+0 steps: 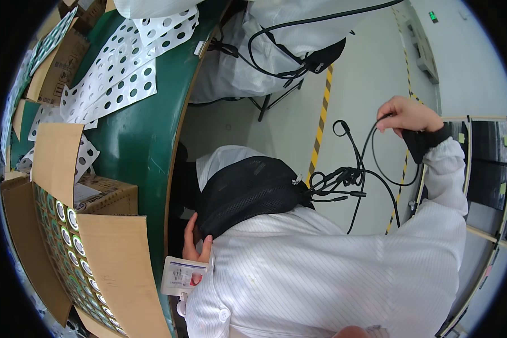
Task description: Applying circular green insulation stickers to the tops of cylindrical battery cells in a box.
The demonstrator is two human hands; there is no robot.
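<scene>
My right hand (408, 115) is raised at the right and pinches a thin black cable (372, 152). The cable loops down to a tangled bundle of black cables (335, 180) at the side of a black mesh bag (248, 188) worn at my front. My left hand (195, 241) grips the lower left edge of that bag, its fingers curled against the mesh. Just below the left hand, a white badge card (181, 276) hangs on my white striped coat (321, 270).
A green table (135, 141) curves along my left, carrying white perforated sheets (118, 67) and an open cardboard box (67, 236) with several rows of round ringed parts. Another person in a white coat (287, 39) sits ahead. On the grey floor runs a yellow-black stripe (323, 112). A rack (490, 169) stands at the right.
</scene>
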